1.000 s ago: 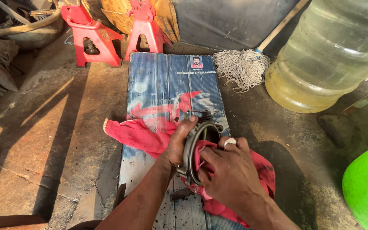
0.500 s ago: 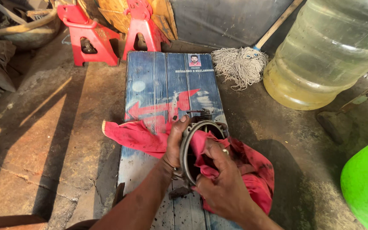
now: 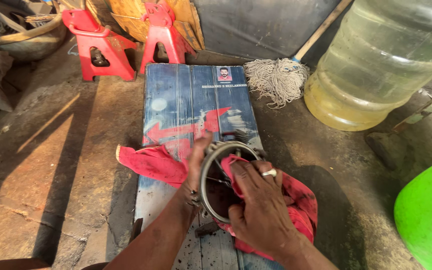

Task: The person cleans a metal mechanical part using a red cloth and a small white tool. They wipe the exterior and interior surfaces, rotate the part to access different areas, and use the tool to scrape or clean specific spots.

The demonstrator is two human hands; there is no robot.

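Bare, stained concrete floor (image 3: pixel 66 150) fills the frame, sunlit at the left and shaded at the right. On it, running from upper centre down to the bottom edge, lies a blue ribbed board (image 3: pixel 186 102) with a red arrow shape and a small printed picture near its far end.

Over the lower centre of the board, the left hand (image 3: pixel 196 167) grips a round metal part (image 3: pixel 216 182) by its left rim, fingers closed around the edge and the thumb pointing up beside it. The part stands tilted on edge, its open ring facing the camera, with dark inner pieces showing. The right hand (image 3: pixel 261 210), a ring on 1 finger, presses a red rag (image 3: pixel 151 162) into the opening; its fingers are bent over the cloth, pinching it against the inner rim. The rag spreads left of the part across the board's edge and bunches to the right under the right wrist.

At the upper left stand 2 red jack stands (image 3: pixel 101 42), close together, just beyond the board's far end. A mop (image 3: pixel 276 80) rests at upper centre right, its handle slanting up to the top edge. Beside it, at the upper right, sits a big clear water jug (image 3: pixel 376 65). A bright green curved thing (image 3: pixel 426 220) cuts into the lower right corner.
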